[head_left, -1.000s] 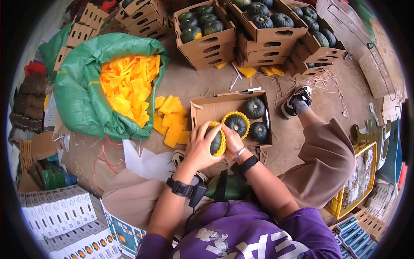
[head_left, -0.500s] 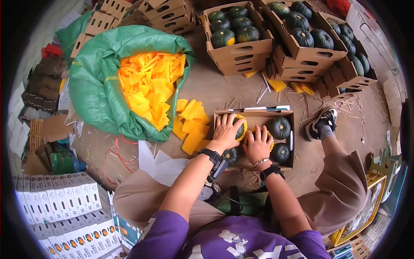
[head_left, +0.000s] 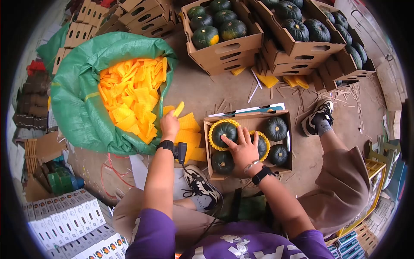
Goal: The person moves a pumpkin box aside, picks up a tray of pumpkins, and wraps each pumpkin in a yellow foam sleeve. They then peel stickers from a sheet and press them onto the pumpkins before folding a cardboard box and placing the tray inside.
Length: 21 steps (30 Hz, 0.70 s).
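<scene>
My left hand (head_left: 169, 127) is closed on a yellow foam net sleeve (head_left: 179, 108) beside the green sack, above loose yellow sleeves (head_left: 188, 137). My right hand (head_left: 244, 154) is spread over the open cardboard box (head_left: 215, 172). Its thumb side touches a dark green pumpkin (head_left: 225, 132) ringed by a yellow net, at the box's upper left. Under its fingers is a second netted pumpkin (head_left: 261, 146), partly hidden. Bare pumpkins sit at the lower left (head_left: 223, 162) and along the right side (head_left: 276, 128) of the box.
The green sack (head_left: 73, 116) full of yellow net sleeves stands at left. Stacked boxes of pumpkins (head_left: 233, 54) line the back. My shoes (head_left: 318, 116) flank the box. White printed cartons (head_left: 64, 216) fill the lower left, and a yellow crate (head_left: 375, 190) is at right.
My left hand has left the upper-left pumpkin and moved left to the sleeves, where it grips one. My right hand has shifted left, fingers spread toward the upper-left pumpkin. The view has shifted slightly.
</scene>
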Tool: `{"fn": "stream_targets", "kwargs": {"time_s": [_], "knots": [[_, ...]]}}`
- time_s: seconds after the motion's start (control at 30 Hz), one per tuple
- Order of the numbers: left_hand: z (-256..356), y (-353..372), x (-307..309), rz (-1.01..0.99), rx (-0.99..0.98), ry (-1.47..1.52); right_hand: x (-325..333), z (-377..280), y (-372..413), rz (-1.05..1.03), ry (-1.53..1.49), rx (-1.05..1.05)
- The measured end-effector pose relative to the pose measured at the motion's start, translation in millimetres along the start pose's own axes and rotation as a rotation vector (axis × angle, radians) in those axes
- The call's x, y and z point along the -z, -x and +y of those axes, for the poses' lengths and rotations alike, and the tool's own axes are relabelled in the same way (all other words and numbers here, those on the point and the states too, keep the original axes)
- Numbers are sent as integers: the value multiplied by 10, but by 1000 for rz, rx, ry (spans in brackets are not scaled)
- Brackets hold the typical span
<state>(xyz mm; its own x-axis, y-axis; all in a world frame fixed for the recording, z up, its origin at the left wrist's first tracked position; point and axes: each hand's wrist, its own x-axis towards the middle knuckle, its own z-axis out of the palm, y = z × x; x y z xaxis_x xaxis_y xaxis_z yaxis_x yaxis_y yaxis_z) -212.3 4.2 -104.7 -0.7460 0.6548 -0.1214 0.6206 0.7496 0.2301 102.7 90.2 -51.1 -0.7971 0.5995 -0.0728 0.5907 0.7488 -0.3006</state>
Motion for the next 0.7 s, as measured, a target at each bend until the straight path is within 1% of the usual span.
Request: {"fn": "stream_targets", "kwargs": {"time_s": [0.03,0.1,0.13,0.17,0.2,0.23,0.27,0.3,0.33,0.37,0.4,0.43,0.5,0.53,0.57,0.6,0.63,0.67,0.7], "knots": [[-5,58,129,109,47,79,80,-22,21,-17,-95,-16],[-211,165,167,188,115,693,200,-89,35,128,-339,-19],[132,510,503,35,140,960,294,-170,26,143,-627,-62],[662,1005,959,-122,162,1227,384,-252,29,154,-913,-105],[932,1409,1156,-312,78,1248,460,-312,47,169,-1153,-63],[1113,1764,1258,-497,-14,1262,557,-351,146,-80,-1508,-259],[1228,2073,1273,-512,-121,1241,628,-312,254,-248,-1550,-154],[1280,2327,1290,-528,-230,1213,683,-258,361,-412,-1585,-47],[1228,2484,1270,-618,-144,1294,626,-256,524,-241,-1334,83],[1156,2610,1209,-716,-56,1372,834,-257,700,-241,-1066,109],[1121,2741,1143,-737,-42,1412,956,-258,856,-373,-1054,15],[1155,2869,1151,-711,-81,1338,1021,-244,1005,-505,-1035,-81],[1275,2981,1274,-559,-200,868,843,-166,1317,-602,-1267,-103],[1275,2996,1225,-556,-204,874,862,-155,1420,-749,-1279,-32],[1248,2977,1138,-631,-281,802,757,-186,1523,-847,-1383,-94],[1211,2958,1084,-707,-357,725,639,-173,1514,-516,-1388,121],[1149,2937,1101,-707,-354,725,573,-162,1490,-187,-1363,327],[1068,2903,1130,-900,-260,982,689,-103,1485,-226,-1659,-82],[1025,2910,1142,-1088,-156,1242,726,45,1368,-260,-2059,-282]]}}
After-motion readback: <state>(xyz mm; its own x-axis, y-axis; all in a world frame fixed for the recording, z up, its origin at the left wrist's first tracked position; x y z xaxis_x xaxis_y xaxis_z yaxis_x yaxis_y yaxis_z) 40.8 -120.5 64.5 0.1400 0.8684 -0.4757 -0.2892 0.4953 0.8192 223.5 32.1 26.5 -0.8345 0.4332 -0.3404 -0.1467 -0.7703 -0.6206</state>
